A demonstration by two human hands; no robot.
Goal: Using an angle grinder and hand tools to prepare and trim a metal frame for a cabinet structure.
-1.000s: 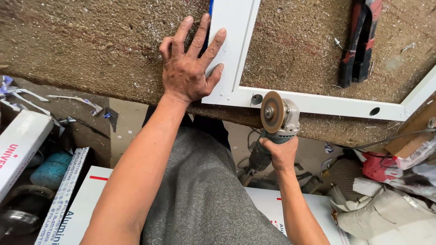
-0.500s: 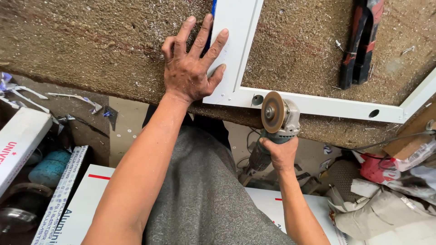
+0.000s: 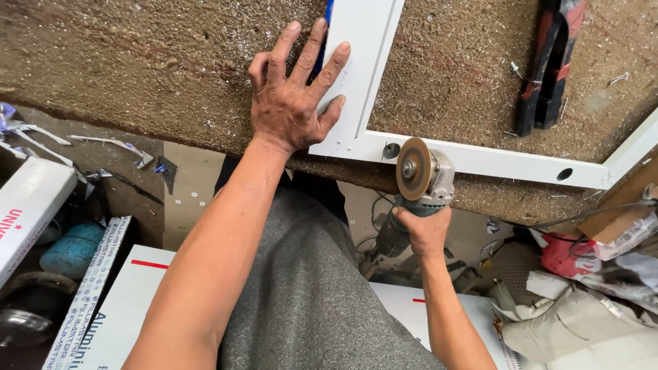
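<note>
My left hand (image 3: 295,96) lies flat with fingers spread, pressing on the corner of a white aluminium frame (image 3: 480,161) that rests on a rough brown workbench (image 3: 137,62). My right hand (image 3: 423,229) grips the body of an angle grinder (image 3: 421,178). Its brown disc stands upright at the near edge of the frame's lower bar, beside a round hole in the bar. I cannot tell whether the disc touches the frame.
Red and black clamps (image 3: 548,62) lie on the bench at the upper right. Metal shavings cover the bench. Below it are white boxes (image 3: 27,205), a teal object (image 3: 68,250), cloth rags (image 3: 582,315) and a cable.
The grinder and my right hand have shifted slightly along the frame's lower bar. My left hand stays pressed on the frame corner.
</note>
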